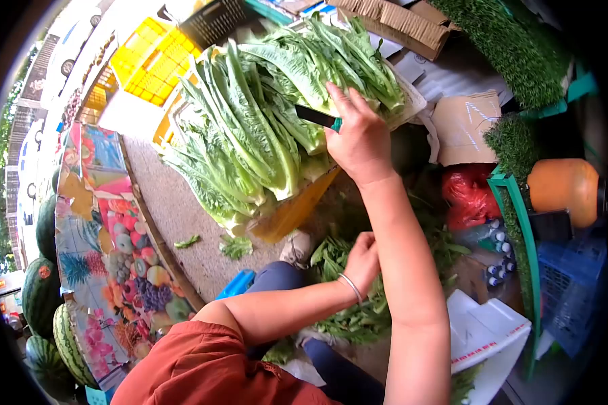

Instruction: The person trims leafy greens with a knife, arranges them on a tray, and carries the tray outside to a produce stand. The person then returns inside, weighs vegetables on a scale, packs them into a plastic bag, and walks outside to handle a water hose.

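Long-leaf lettuce heads (260,128) lie piled side by side on a crate, cut ends toward me. My right hand (361,138) reaches over the right part of the pile. It holds a knife (315,116) with a dark blade and a bit of green at the handle, blade pointing left across the leaves. Two of its fingers stretch out to touch the lettuce. My left hand (363,264), with a bracelet at the wrist, is lower down above loose green leaves (344,310). Its fingers are curled closed, and what they hold, if anything, is hidden.
Yellow crates (152,61) stand behind left. A fruit-printed board (125,270) and watermelons (40,297) line the left. On the right are a cardboard piece (465,128), a red plastic bag (466,196), a white foam box (486,331) and a green frame (520,236). Leaf scraps (236,246) lie on the ground.
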Motion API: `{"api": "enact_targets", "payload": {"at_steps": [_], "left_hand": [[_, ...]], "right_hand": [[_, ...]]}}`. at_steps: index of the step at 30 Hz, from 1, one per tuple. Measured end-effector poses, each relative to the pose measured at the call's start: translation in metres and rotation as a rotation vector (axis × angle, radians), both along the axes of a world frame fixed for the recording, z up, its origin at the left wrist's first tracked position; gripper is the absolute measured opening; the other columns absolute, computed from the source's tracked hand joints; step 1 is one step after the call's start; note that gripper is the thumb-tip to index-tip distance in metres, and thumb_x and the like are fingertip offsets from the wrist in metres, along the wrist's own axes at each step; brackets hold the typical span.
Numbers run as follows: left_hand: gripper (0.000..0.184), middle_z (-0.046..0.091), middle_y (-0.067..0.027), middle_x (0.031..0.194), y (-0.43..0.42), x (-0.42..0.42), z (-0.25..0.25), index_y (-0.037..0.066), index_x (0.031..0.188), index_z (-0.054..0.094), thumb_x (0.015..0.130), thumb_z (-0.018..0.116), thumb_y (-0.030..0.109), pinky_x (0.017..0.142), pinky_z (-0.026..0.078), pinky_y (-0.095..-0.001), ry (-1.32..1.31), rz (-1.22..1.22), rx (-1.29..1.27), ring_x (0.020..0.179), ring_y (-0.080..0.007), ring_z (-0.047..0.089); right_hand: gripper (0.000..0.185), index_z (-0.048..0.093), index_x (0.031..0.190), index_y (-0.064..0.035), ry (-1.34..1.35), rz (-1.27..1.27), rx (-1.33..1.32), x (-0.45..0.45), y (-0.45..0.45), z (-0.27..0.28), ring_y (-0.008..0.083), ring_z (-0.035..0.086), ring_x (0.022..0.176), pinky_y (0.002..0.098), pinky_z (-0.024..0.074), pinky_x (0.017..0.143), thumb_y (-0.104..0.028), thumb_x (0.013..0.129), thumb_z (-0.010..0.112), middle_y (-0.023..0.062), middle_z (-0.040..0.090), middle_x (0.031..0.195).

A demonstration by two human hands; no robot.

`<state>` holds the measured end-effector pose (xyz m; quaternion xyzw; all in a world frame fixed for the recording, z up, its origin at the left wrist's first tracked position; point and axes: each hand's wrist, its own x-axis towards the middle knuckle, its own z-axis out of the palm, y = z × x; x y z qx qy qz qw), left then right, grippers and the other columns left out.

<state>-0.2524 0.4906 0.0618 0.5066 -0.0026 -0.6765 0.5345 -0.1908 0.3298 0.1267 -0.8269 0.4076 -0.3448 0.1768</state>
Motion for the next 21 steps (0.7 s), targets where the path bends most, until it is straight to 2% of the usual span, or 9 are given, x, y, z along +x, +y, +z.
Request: {"api": "enact_targets", "payload": {"at_steps": [3, 5, 7, 9, 11, 13, 16, 19, 21], "left_hand": [[0.027, 0.054, -0.0026, 0.082, 0.022, 0.007, -0.038, 0.005, 0.099, 0.049, 0.081, 0.054, 0.024, 0.055, 0.043, -0.0252, -0.167, -0.079, 0.118, 0.07, -0.0111, 0.05], [0.029, 0.056, -0.0062, 0.095, 0.033, 0.037, -0.023, 0.004, 0.107, 0.046, 0.082, 0.052, 0.018, 0.067, 0.045, -0.0272, -0.189, -0.297, 0.273, 0.082, -0.0135, 0.054], [0.024, 0.055, -0.0048, 0.09, 0.056, 0.053, -0.026, 0.006, 0.103, 0.049, 0.081, 0.051, 0.017, 0.064, 0.045, -0.0279, -0.203, -0.253, 0.36, 0.077, -0.013, 0.053], [0.024, 0.054, -0.004, 0.086, 0.083, 0.073, -0.027, 0.006, 0.102, 0.049, 0.081, 0.051, 0.017, 0.06, 0.046, -0.029, -0.184, -0.145, 0.547, 0.076, -0.0144, 0.054], [0.022, 0.055, -0.0054, 0.081, 0.103, 0.099, 0.001, 0.005, 0.1, 0.049, 0.081, 0.051, 0.016, 0.055, 0.048, -0.0307, -0.158, -0.021, 0.557, 0.07, -0.016, 0.055], [0.018, 0.055, -0.0085, 0.082, 0.107, 0.141, 0.04, 0.004, 0.098, 0.047, 0.082, 0.047, 0.012, 0.056, 0.05, -0.0325, 0.042, 0.098, 0.559, 0.068, -0.0192, 0.057], [0.013, 0.055, -0.0086, 0.083, 0.103, 0.207, 0.051, 0.005, 0.094, 0.046, 0.083, 0.046, 0.013, 0.058, 0.049, -0.0334, -0.03, 0.301, 0.516, 0.071, -0.0213, 0.058], [0.023, 0.055, -0.0076, 0.095, 0.097, 0.265, 0.009, 0.007, 0.101, 0.048, 0.086, 0.046, 0.025, 0.067, 0.048, -0.0342, -0.177, 0.498, 0.655, 0.087, -0.0194, 0.056], [0.031, 0.054, -0.0074, 0.103, 0.093, 0.292, -0.031, 0.008, 0.106, 0.047, 0.086, 0.045, 0.031, 0.071, 0.048, -0.0355, -0.133, 0.529, 0.691, 0.092, -0.0189, 0.054]], "right_hand": [[0.056, 0.049, 0.117, -0.0098, 0.035, -0.024, 0.097, 0.008, -0.005, 0.01, 0.0347, 0.055, 0.092, 0.0366, 0.0457, 0.079, -0.01, 0.064, 0.069, 0.0218, 0.052, 0.106], [0.058, 0.048, 0.118, -0.0098, 0.089, -0.022, 0.142, 0.008, -0.004, 0.019, 0.0344, 0.055, 0.09, 0.0365, 0.0452, 0.078, -0.009, 0.064, 0.068, 0.0215, 0.054, 0.1], [0.063, 0.045, 0.122, -0.0104, 0.025, 0.111, 0.329, 0.001, -0.005, 0.032, 0.0323, 0.058, 0.087, 0.0371, 0.0478, 0.073, -0.009, 0.064, 0.069, 0.0187, 0.053, 0.107], [0.057, 0.044, 0.124, -0.0088, -0.22, 0.142, 0.774, -0.009, -0.007, 0.048, 0.0177, 0.055, 0.1, 0.0283, 0.0454, 0.077, -0.006, 0.07, 0.065, 0.0153, 0.055, 0.112], [0.049, 0.046, 0.121, -0.0036, -0.408, 0.084, 0.61, -0.015, -0.018, 0.048, 0.015, 0.055, 0.097, 0.028, 0.0448, 0.078, -0.009, 0.076, 0.062, 0.0135, 0.056, 0.111], [0.041, 0.048, 0.116, 0.0023, -0.455, -0.095, 0.754, -0.035, -0.047, 0.031, 0.015, 0.056, 0.091, 0.0282, 0.0445, 0.078, -0.013, 0.08, 0.059, 0.0108, 0.059, 0.105], [0.033, 0.055, 0.107, 0.0039, -0.336, -0.37, 0.789, -0.052, -0.109, -0.009, 0.0104, 0.054, 0.079, 0.024, 0.0433, 0.073, -0.017, 0.082, 0.058, 0.0045, 0.06, 0.094], [0.036, 0.059, 0.1, 0.003, -0.249, -0.483, 0.913, -0.061, -0.179, -0.058, 0.0074, 0.05, 0.074, 0.0199, 0.0404, 0.068, -0.026, 0.08, 0.061, 0.0014, 0.06, 0.086], [0.045, 0.059, 0.103, 0.0018, 0.048, -0.41, 0.896, -0.061, -0.217, -0.082, 0.0078, 0.049, 0.074, 0.0198, 0.0397, 0.071, -0.036, 0.078, 0.062, 0.0012, 0.06, 0.085]]}}
